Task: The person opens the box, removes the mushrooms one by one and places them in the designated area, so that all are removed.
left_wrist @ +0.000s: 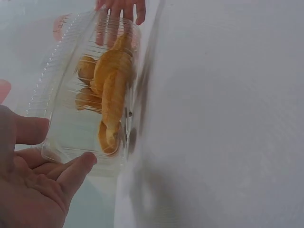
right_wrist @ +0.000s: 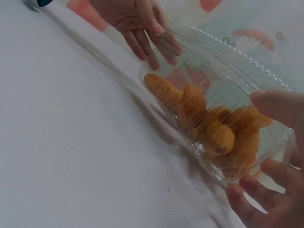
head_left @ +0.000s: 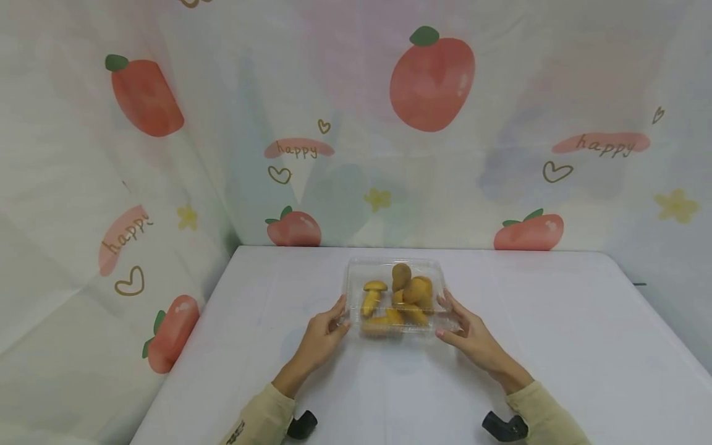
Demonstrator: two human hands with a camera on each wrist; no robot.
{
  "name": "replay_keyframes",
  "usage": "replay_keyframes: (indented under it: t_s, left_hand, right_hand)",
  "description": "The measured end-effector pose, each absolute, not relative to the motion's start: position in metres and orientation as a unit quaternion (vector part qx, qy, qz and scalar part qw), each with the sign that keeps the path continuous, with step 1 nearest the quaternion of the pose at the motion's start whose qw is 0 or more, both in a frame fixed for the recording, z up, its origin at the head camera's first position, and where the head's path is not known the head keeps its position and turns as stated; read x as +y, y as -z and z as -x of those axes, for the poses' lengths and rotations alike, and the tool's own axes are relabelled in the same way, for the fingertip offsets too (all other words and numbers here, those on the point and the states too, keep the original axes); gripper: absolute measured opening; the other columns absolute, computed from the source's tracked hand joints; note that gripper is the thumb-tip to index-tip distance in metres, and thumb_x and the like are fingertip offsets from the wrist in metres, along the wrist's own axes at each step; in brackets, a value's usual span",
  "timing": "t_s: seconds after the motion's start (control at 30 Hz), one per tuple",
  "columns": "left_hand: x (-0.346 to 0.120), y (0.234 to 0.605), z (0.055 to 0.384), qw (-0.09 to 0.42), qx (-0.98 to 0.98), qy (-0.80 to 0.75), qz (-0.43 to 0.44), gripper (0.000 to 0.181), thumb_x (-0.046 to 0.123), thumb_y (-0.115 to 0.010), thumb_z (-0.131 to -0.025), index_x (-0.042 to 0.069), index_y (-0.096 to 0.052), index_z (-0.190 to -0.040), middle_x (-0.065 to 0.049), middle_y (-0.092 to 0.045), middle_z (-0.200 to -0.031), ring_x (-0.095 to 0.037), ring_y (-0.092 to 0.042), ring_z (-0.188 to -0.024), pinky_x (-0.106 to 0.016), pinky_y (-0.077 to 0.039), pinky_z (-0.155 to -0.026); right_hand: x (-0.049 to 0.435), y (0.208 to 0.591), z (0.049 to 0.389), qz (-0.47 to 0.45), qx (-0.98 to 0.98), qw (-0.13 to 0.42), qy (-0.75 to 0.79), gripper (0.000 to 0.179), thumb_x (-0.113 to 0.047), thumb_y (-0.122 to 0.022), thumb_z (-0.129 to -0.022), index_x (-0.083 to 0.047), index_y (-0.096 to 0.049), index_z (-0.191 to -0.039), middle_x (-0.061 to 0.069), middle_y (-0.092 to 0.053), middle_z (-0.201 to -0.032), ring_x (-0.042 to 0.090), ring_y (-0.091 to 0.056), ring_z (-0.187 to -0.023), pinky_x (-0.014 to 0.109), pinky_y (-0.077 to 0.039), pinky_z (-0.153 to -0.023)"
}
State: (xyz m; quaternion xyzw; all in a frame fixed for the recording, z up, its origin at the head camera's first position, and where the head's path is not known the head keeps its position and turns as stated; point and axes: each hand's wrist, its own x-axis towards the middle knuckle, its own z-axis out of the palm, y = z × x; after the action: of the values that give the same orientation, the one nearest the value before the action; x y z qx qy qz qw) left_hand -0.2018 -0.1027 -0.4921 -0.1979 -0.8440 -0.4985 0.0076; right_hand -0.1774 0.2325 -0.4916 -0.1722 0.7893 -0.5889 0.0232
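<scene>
White tabletop (head_left: pixel 389 383) beneath, left hand (head_left: pixel 319 337) and right hand (head_left: pixel 478 340) pinch the clear box (head_left: pixel 385 271) between them (likely light, flexible); grip its ends.

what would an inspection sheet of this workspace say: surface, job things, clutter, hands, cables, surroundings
Surface: white-covered table, bright and smooth-looking.
Job's things: clear plastic container holding yellow-brown mushroom-shaped pieces.
Clutter: nothing seen.
Hands: left hand grips the container's left end, right hand its right end; a black fitting shows by each wrist.
Cables: none certain; a thin dark strip at the table's right edge is too small to identify.
Surroundings: pale backdrop printed with red fruit, hearts, yellow flowers and "happy".
</scene>
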Motion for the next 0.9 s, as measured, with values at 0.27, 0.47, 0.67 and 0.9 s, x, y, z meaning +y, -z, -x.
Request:
replay_keyframes:
  t_s: [0.27, 0.47, 0.67, 0.9]
  left_hand:
    - [-0.105, 0.479, 0.199, 0.005, -0.851, 0.492, 0.184, 0.053, 0.008, -0.059, -0.1, -0.007, -0.042, -0.148, -0.025, -0.05, -0.147, -0.038, -0.063, -0.123, -0.046, -0.053, -0.102]
    - [-0.111, 0.476, 0.2, -0.018, -0.857, 0.475, 0.198, 0.056, 0.007, -0.061, -0.1, -0.009, -0.04, -0.149, -0.026, -0.047, -0.15, -0.036, -0.068, -0.116, -0.037, -0.059, -0.092]
    - [-0.116, 0.474, 0.201, -0.039, -0.864, 0.464, 0.193, 0.055, 0.006, -0.063, -0.099, -0.007, -0.043, -0.148, -0.024, -0.048, -0.15, -0.034, -0.069, -0.117, -0.034, -0.06, -0.09]
    - [-0.115, 0.473, 0.202, -0.053, -0.859, 0.473, 0.191, 0.057, 0.006, -0.066, -0.096, -0.008, -0.044, -0.147, -0.025, -0.049, -0.149, -0.037, -0.069, -0.115, -0.031, -0.061, -0.087]
  right_hand:
    - [0.227, 0.491, 0.177, 0.165, 0.794, 0.001, 0.585, 0.083, -0.006, -0.067, -0.095, 0.006, -0.015, -0.159, 0.036, -0.028, -0.159, -0.013, -0.05, -0.122, 0.016, -0.052, -0.09]
    - [0.223, 0.492, 0.173, 0.142, 0.817, -0.002, 0.559, 0.087, -0.009, -0.067, -0.095, 0.0, -0.012, -0.161, 0.033, -0.027, -0.161, 0.026, -0.052, -0.135, 0.017, -0.051, -0.092]
    - [0.216, 0.495, 0.168, 0.141, 0.825, -0.011, 0.547, 0.086, -0.009, -0.065, -0.097, 0.0, -0.009, -0.162, 0.032, -0.025, -0.162, 0.051, -0.042, -0.137, 0.02, -0.053, -0.091]
    - [0.214, 0.5, 0.166, 0.16, 0.803, -0.044, 0.573, 0.079, -0.004, -0.062, -0.098, 0.008, -0.014, -0.159, 0.038, -0.026, -0.159, 0.037, -0.052, -0.132, 0.028, -0.062, -0.075]
